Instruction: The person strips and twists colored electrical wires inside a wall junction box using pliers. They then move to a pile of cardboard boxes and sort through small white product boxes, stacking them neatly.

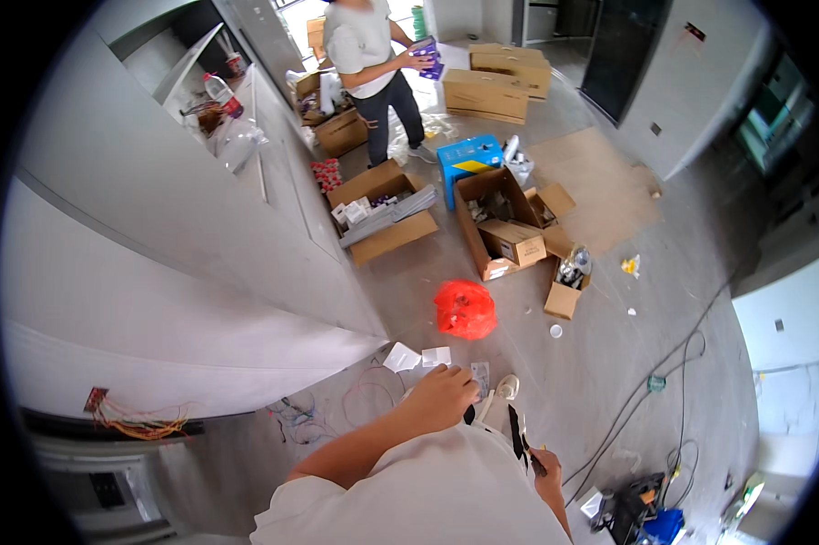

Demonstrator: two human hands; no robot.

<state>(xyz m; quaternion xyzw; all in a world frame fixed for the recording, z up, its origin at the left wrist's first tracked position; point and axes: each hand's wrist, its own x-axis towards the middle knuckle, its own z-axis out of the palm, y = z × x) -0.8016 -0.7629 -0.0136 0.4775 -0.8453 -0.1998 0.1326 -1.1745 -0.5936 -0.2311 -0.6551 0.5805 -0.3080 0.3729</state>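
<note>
My left hand [442,397] is held in front of my body with its fingers curled closed. A small black piece shows just under it, and I cannot tell whether the hand grips it. Low at my right side, my right hand [547,470] is closed around a slim tool with a dark handle [536,461], whose kind I cannot make out. Beyond the left hand, small white boxes [402,357] and a clear plastic packet [480,372] lie on the floor. A red plastic bag [465,310] rests farther out.
Open cartons [396,238] and a blue box [470,156] stand ahead. Another person [358,50] holds a purple box there. Cables [650,386] cross the floor at right, near a dark tool pile [636,513]. Loose wires [141,418] hang from the left wall.
</note>
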